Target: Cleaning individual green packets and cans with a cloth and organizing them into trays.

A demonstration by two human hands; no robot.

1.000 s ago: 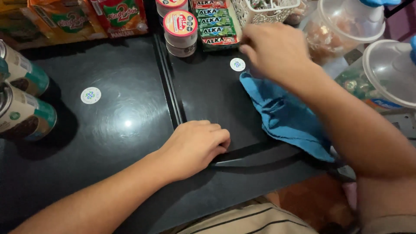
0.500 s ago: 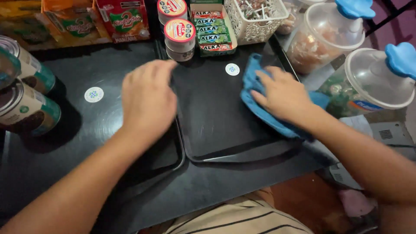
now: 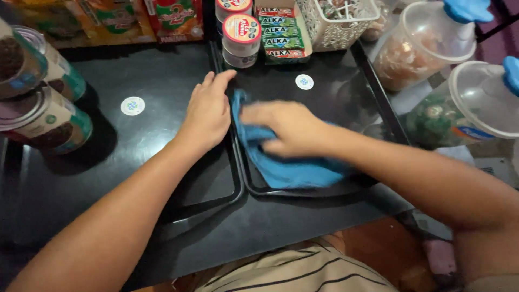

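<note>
There are two black trays (image 3: 216, 184), side by side. One blue cloth (image 3: 286, 167) is there. Two round white stickers (image 3: 132, 105) are on the trays. Two small red-lidded jars (image 3: 241, 33), two clear plastic jars with blue knobs (image 3: 421, 43), two green cans (image 3: 46, 116) and one white basket (image 3: 335, 24) stand around.

free: tray (image 3: 346, 108) centre | blocked: 2 jars (image 3: 240, 32), basket (image 3: 338, 21) behind

Cloth (image 3: 292, 167) lies on right tray (image 3: 346, 92), jars (image 3: 240, 32) behind.
</note>
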